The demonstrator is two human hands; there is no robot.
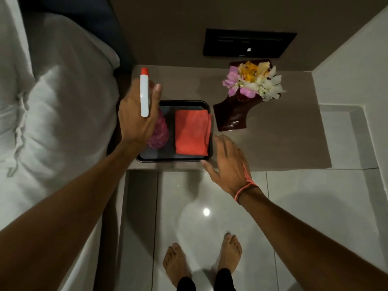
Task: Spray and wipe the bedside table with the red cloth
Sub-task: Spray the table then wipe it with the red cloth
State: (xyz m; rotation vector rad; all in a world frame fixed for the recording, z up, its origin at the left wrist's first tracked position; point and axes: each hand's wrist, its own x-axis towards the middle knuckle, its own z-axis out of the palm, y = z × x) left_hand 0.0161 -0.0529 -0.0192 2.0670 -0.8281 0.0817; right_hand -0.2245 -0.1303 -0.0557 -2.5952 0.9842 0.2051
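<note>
Room: I stand barefoot on glossy pale floor tiles, the bed (52, 101) on my left, a dark wall panel (249, 43) ahead above the table.
Table: the bedside table (283, 143) is a matte brown top, bare on its right half; near its back stands a dark vase (233, 114) of flowers.
Tray: a black tray (206, 105) sits at the table's front left, its front rim just at the table edge.
Cloth: the red cloth (192, 132) lies folded in the tray's right half, long axis running away from me, apparently untouched.
Left hand: my left hand (136, 116) is wrapped around a spray bottle (144, 92), nozzle pointing away from me, held above the tray's left side; something purple under it I can't identify.
Right hand: my right hand (228, 164) is loose, fingers spread, holding nothing, over the tray's front right corner.
Key relation: the cloth lies just left of and beyond my right fingertips, so the right hand is nearer and free.
Next, I judge: a short reach forward-left picks the cloth by its near short edge.
</note>
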